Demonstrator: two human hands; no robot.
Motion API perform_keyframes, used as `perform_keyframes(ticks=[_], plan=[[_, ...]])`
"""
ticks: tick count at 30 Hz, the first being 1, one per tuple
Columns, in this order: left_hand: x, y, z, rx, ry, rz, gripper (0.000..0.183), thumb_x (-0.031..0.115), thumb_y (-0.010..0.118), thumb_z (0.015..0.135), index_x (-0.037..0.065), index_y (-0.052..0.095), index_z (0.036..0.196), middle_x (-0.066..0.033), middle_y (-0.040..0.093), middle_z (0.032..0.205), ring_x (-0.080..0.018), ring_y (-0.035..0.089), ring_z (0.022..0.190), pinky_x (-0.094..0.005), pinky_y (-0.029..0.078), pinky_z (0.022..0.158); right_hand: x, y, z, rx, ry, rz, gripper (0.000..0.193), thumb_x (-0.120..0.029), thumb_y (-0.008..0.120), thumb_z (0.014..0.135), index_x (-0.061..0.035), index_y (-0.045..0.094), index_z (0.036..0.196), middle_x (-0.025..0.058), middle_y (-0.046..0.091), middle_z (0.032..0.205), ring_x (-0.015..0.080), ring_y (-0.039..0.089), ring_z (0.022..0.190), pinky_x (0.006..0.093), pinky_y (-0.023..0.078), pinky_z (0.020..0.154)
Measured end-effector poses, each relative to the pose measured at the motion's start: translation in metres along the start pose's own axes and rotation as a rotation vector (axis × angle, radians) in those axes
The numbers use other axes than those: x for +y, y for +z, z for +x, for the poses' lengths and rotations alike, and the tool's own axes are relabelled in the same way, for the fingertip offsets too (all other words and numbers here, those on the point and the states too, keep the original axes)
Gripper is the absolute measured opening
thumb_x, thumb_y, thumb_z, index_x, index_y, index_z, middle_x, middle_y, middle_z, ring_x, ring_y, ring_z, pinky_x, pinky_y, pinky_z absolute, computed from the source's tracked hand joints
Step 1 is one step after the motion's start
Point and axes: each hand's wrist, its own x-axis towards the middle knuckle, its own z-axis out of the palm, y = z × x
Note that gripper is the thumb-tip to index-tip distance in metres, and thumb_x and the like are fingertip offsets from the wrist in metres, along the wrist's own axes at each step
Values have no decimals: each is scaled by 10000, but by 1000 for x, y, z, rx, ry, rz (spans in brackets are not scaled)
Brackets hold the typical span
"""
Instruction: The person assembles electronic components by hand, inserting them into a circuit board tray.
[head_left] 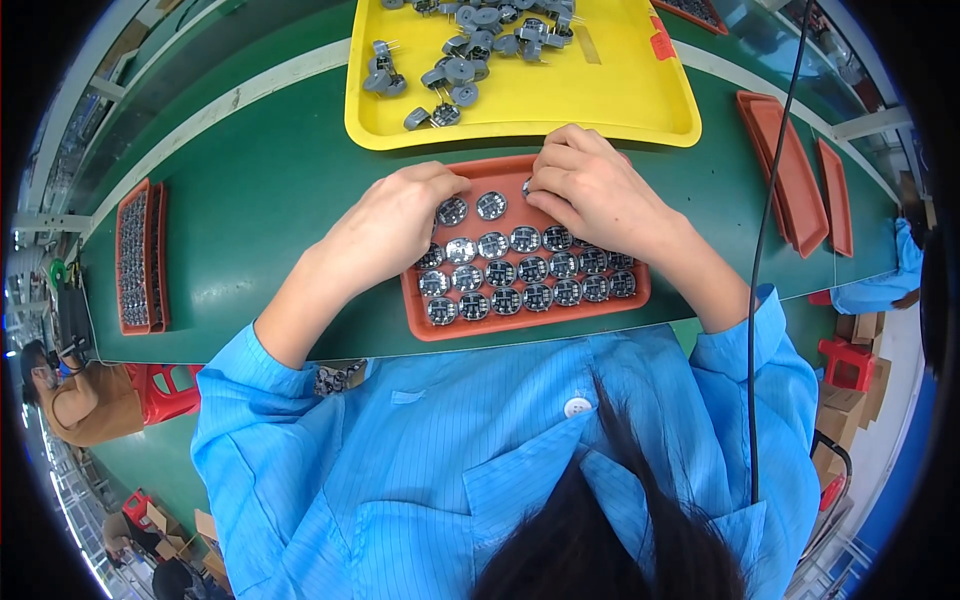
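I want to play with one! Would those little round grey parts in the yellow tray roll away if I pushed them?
Probably a bit: the grey parts look round. Their thin metal legs would likely stop them, and might bend. They seem light, lying loosely heaped in the yellow tray.

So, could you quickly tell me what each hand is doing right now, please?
Left hand: curled, resting on the orange tray, holding nothing visible.
Right hand: fingers pinched on a small round part.

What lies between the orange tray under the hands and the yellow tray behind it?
In the head view, only a narrow strip of bare green table separates the orange tray from the yellow tray.
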Motion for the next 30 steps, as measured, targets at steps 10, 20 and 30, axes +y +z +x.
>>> perform_keyframes(ticks=[10, 20, 30], plan=[[-10, -8, 7, -39, 84, -244, 423, -88, 554, 837, 15, 613, 1242, -168, 683, 1034, -289, 670, 967, -379, 556, 865, -8, -3, 0, -154, -125, 96, 170, -125, 719, 799, -43, 697, 946, 55, 629, 1004, 245, 570, 1044, 378, 491, 908], [-9, -21, -5, -111, 37, -31, 290, -43, 617, 802, 6, 664, 1085, -130, 687, 979, -295, 654, 957, -410, 522, 860, 10, -19, -18, -124, 70, 144, 373, -179, 791, 762, -65, 664, 1094, 88, 615, 1094, 291, 588, 1057, 390, 508, 907], [27, 17, 35, -12, 2, 84, 179, 55, 641, 855, -14, 687, 1014, -169, 679, 991, -361, 656, 907, -426, 529, 826, 14, -9, -23, -99, 58, 158, 396, -210, 775, 793, -69, 662, 1145, 103, 621, 1123, 291, 585, 1083, 393, 499, 937]])
